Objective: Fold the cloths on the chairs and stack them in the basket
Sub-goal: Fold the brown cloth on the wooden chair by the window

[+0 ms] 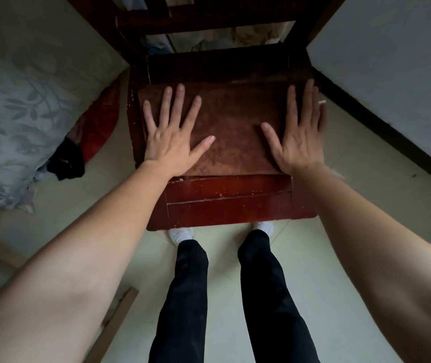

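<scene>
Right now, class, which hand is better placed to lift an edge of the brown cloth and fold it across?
Probably the right hand: it lies over the right edge of the brown cloth, outer fingers past it. The left hand rests flat, wholly on the cloth, well placed to pin it.

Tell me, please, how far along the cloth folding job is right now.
Done: the brown cloth lies as a flat, neat rectangle on the chair seat, apparently folded. In hand: the left hand and right hand press flat on its two sides, smoothing it. Left: moving it to the basket, which is not in view.
</scene>
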The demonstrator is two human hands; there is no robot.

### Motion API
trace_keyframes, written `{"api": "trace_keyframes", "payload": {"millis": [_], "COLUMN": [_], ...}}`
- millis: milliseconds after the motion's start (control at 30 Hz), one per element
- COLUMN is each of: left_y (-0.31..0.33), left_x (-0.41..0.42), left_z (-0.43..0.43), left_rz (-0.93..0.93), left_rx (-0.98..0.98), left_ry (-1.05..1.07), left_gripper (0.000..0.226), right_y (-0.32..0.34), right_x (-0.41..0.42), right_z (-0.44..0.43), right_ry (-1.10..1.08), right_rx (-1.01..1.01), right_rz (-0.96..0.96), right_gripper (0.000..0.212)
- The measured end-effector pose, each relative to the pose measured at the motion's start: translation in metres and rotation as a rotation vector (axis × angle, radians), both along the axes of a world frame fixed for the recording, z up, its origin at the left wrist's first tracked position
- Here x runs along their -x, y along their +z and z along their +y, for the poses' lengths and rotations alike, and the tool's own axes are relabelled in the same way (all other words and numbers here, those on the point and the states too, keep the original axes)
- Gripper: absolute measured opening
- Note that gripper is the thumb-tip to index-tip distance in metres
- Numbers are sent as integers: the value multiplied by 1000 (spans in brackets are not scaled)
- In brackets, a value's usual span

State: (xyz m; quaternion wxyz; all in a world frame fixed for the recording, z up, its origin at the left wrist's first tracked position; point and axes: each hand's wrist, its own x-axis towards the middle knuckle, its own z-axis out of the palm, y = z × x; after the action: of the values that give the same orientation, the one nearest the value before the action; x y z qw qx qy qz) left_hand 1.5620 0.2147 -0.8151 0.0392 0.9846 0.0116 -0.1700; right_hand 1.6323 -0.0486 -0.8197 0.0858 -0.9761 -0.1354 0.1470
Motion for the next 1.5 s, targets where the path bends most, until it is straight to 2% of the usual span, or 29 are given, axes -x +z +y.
{"api": "trace_keyframes", "payload": {"millis": [67,133,200,267,433,567,700,867,933,967,1067,1133,1200,1267,1300,1333,1433,1500], "left_y": [8,16,19,15,3,4,1,12,21,23,37,45,44,45,45,45,48,49], "left_x": [-2,-13,-29,-35,-24,-21,-22,-23,-13,-6,11,14,12,17,21,24,29,31], "left_z": [-8,-17,-24,-28,-48,-58,-55,-56,-50,-47,-23,2,22,38,46,50,54,53], "left_rz": [-20,-53,-23,41,98,104,122,124,-27,-136,-404,-397,-225,-44,3,32,77,113], "left_rx": [58,122,123,85,45,48,65,117,196,255,462,682,958,1173,1232,1277,1328,1310], "left_ry": [-4,-127,-309,-393,-315,-298,-309,-278,-115,35,631,1015,1317,1441,1450,1449,1455,1440], "left_gripper": [90,98,110,119,123,125,125,118,95,81,52,43,44,54,58,60,64,64], "right_y": [4,8,12,13,23,32,50,85,102,108,127,134,133,123,114,104,80,78], "right_x": [9,19,29,36,39,22,6,-7,-11,-12,-11,-5,7,29,43,56,85,90], "right_z": [-2,-6,-10,-15,-14,-24,-48,-49,-35,-28,6,35,64,100,120,137,163,158], "right_ry": [-190,-363,-453,-503,-610,-674,-871,-837,-859,-872,-842,-771,-614,-384,-265,-162,58,61], "right_rx": [-106,-177,-157,-132,-210,-246,-639,-710,-774,-822,-899,-870,-742,-625,-580,-510,-287,-309], "right_rz": [7,-20,-68,-88,76,267,538,564,554,541,441,334,211,113,127,194,553,595], "right_gripper": [80,75,67,63,64,51,31,26,33,34,33,31,33,38,41,44,57,56]}}
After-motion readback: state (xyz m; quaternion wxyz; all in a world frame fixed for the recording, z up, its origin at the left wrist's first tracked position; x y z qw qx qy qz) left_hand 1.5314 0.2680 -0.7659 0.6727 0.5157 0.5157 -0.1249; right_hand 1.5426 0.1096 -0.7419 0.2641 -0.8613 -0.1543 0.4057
